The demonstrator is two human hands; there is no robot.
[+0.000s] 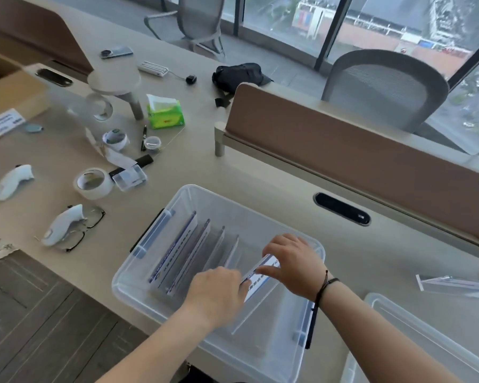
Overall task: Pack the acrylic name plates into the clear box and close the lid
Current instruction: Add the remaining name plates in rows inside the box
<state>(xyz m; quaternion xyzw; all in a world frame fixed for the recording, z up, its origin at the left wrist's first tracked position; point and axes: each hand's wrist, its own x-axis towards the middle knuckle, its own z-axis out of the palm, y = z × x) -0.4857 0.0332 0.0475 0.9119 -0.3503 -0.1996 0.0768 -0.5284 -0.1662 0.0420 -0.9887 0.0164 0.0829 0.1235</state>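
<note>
— What have the hands got?
— Left hand (219, 294) and right hand (291, 261) both curl their fingers round one name plate (260, 275), held tilted over the clear box (177, 308).
— And the rest?
— Four plates (188, 252) stand on edge in the box's left half. The lid (415, 338) lies off, just right; another plate (454, 286) rests on the desk (260, 172) beyond it.

Clear box (177, 201), blue-and-white name plates (174, 250) (green tissue pack (165, 114) behind)

clear box (177, 201): open, on desk | name plates (194, 250): upright inside | lid (426, 335): right
</note>
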